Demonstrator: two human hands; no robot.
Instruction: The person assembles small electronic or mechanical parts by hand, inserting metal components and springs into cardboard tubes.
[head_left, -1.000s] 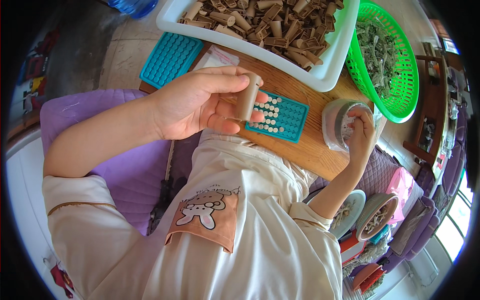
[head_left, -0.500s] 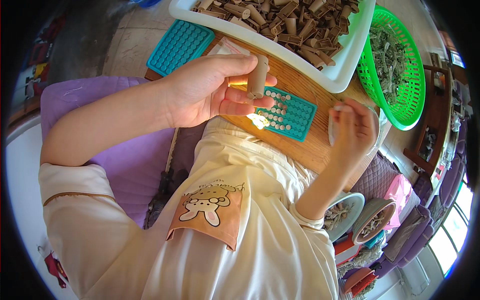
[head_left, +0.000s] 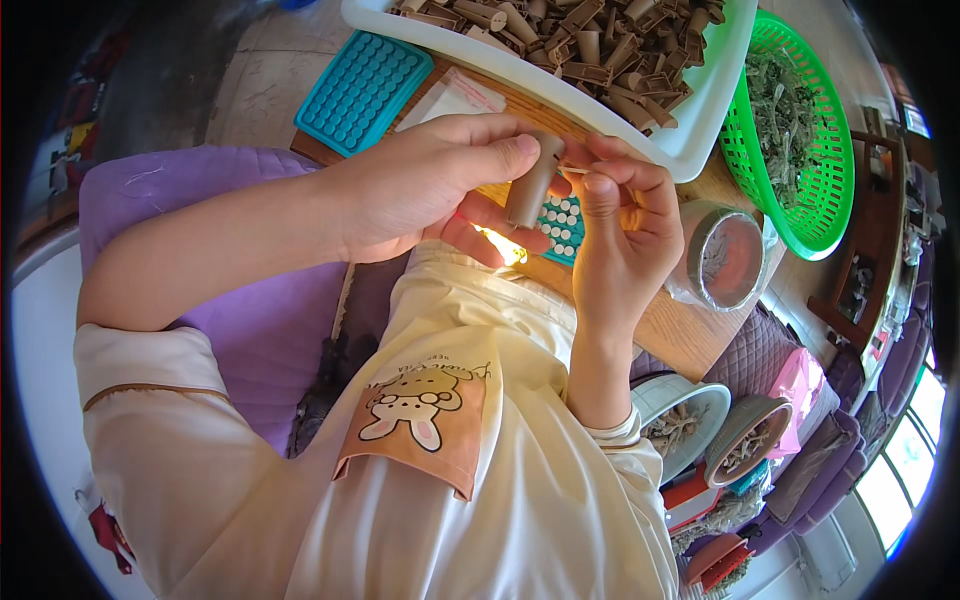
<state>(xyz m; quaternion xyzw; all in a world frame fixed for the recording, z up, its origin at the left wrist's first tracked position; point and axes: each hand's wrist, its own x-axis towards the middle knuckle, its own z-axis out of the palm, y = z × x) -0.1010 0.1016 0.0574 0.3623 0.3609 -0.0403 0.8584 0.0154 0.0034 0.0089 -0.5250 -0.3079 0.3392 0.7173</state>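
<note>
Wooden desk (head_left: 690,325), big white tub (head_left: 690,150) on it. Left hand (head_left: 440,175) has a brown tube (head_left: 534,185) gripped over the desk, right hand (head_left: 628,225) pinching a small pale piece (head_left: 574,170) just beside it.

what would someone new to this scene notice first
Probably the brown cylinder in the left hand, above centre, with the right hand pinching a small pale piece beside it. Next, the white tub of brown pieces at the top and the bright green basket at upper right.

Right of the grip is a green basket (head_left: 815,232) of grey-green clumps (head_left: 783,125). Below-left of the grip lies a purple cushion (head_left: 250,310).
</note>
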